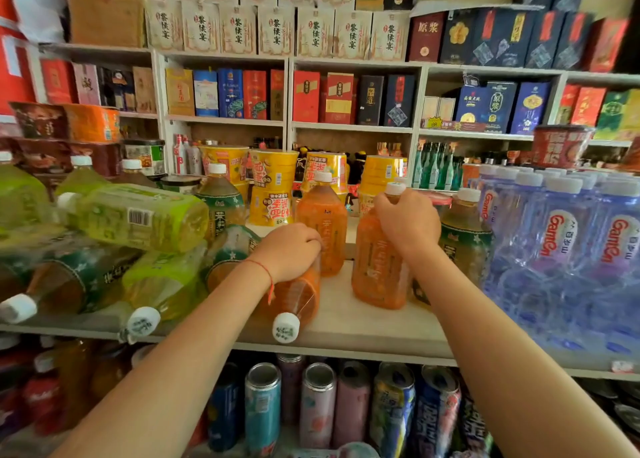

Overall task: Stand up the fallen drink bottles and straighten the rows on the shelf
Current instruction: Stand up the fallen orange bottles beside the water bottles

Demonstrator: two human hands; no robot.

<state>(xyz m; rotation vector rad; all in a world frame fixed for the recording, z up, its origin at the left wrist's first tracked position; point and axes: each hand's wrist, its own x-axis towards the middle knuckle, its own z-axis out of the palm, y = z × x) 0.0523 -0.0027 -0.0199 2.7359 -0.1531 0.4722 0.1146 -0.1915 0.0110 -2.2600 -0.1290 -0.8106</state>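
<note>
An orange drink bottle (298,301) lies on its side on the shelf board (381,329), its white cap pointing toward me. My left hand (291,249) grips its upper side. My right hand (407,220) grips the neck of an upright orange bottle (379,270) just to the right. Another orange bottle (325,229) stands behind, between my hands. To the left, several green and yellow tea bottles lie fallen in a heap, with one lime-green bottle (138,216) on top.
Packs of blue water bottles (568,242) fill the shelf's right side. A dark-green tea bottle (465,235) stands right of my right hand. Yellow noodle cups (273,183) stand behind. Cans (318,405) stand on the shelf below. Boxed goods line the back wall.
</note>
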